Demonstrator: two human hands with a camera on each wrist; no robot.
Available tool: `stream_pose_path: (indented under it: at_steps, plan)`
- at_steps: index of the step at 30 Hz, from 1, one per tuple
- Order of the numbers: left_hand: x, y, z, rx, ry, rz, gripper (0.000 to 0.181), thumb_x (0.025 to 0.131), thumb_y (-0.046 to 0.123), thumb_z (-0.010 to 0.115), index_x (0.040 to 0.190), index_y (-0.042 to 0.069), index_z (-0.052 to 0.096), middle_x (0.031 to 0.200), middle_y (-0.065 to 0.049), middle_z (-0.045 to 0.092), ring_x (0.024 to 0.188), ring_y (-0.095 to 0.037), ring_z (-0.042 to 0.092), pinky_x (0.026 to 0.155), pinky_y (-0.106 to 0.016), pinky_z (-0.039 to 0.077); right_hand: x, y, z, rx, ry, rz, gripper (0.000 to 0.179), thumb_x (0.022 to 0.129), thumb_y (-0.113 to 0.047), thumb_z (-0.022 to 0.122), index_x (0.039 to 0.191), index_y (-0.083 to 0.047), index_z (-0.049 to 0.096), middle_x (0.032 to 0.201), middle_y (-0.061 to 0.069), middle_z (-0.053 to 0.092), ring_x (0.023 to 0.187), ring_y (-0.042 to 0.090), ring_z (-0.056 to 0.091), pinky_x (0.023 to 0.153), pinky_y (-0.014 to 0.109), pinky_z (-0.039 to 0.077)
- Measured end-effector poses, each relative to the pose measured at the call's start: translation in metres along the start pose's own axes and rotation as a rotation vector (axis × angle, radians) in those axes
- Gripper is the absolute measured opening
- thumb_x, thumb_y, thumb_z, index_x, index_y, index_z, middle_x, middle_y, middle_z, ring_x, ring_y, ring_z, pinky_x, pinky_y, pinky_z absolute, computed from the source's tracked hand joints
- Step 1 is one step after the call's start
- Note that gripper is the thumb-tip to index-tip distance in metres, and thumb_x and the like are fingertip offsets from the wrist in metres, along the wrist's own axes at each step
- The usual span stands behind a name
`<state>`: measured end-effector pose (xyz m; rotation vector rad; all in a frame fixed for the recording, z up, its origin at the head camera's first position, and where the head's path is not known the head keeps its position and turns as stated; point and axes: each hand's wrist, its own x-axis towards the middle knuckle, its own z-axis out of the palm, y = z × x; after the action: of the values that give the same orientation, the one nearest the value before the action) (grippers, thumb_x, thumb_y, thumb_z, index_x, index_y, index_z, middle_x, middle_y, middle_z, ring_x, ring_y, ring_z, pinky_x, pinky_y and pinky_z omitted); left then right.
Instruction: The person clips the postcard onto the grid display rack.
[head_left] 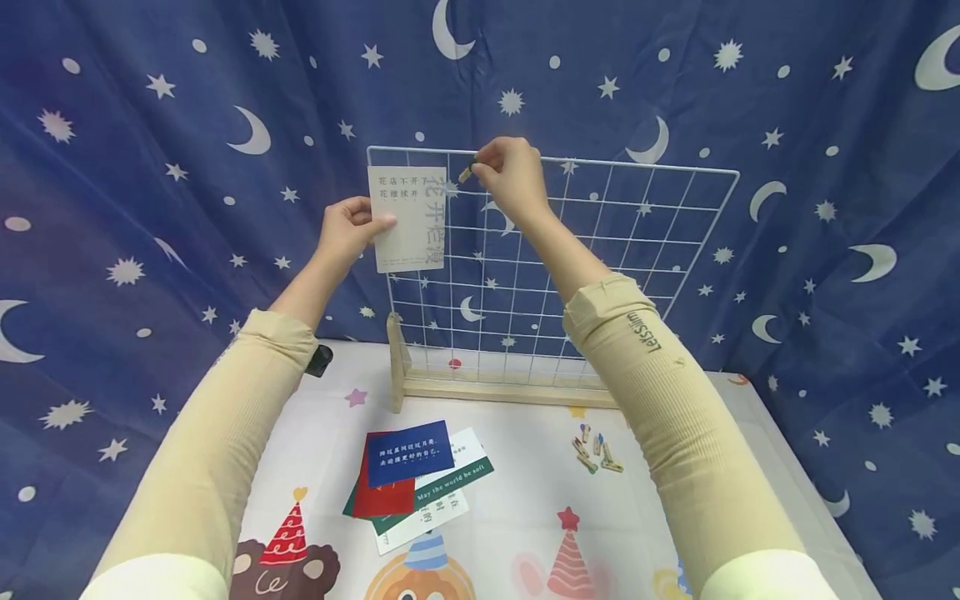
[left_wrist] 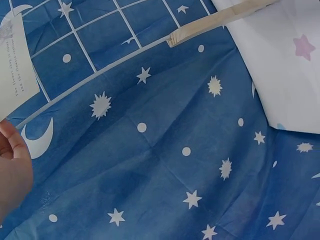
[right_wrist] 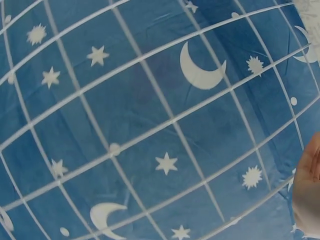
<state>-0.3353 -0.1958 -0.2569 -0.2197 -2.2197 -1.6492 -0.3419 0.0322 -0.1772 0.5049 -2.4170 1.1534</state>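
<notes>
A white card (head_left: pixel 408 225) with printed characters lies against the upper left of a white wire grid panel (head_left: pixel 517 258). My left hand (head_left: pixel 348 229) pinches the card's left edge, thumb in front. In the left wrist view, part of the card (left_wrist: pixel 15 70) shows above that hand. Near the panel's top bar, right of the card, my right hand (head_left: pixel 513 175) pinches a small wooden clothespin (head_left: pixel 467 173). The clothespin is apart from the card. Only the side of the right hand (right_wrist: pixel 307 192) appears in the right wrist view.
The panel stands in a wooden base (head_left: pixel 495 388) on a patterned white tablecloth (head_left: pixel 315 458). In front lie overlapping cards, a blue card (head_left: pixel 411 454) on top. Several small clothespins (head_left: pixel 597 450) lie right of them. Behind hangs a blue star-and-moon curtain (head_left: pixel 225 208).
</notes>
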Motion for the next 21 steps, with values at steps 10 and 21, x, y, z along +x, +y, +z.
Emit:
stream_pose_path:
  at_steps: [10, 21]
  plan:
    - [0.004, -0.005, 0.008, -0.058, 0.037, -0.020, 0.029, 0.085, 0.007, 0.068, 0.111, -0.004, 0.061, 0.073, 0.018, 0.064, 0.069, 0.002, 0.060, 0.062, -0.018, 0.047, 0.006, 0.001, 0.011, 0.024, 0.092, 0.030, 0.019, 0.093, -0.009, 0.057, 0.107, 0.002, 0.065, 0.102, 0.015, 0.069, 0.091, 0.020, 0.069, 0.077, 0.018, 0.054]
    - [0.001, -0.012, 0.021, -0.081, 0.126, -0.050, 0.030, 0.085, 0.008, 0.068, 0.110, -0.009, 0.062, 0.089, -0.009, 0.073, 0.068, 0.002, 0.060, 0.068, -0.017, 0.048, 0.002, 0.011, 0.027, 0.085, 0.160, 0.063, 0.016, 0.091, -0.007, 0.059, 0.100, 0.004, 0.066, 0.096, 0.016, 0.070, 0.083, 0.022, 0.068, 0.071, 0.019, 0.054]
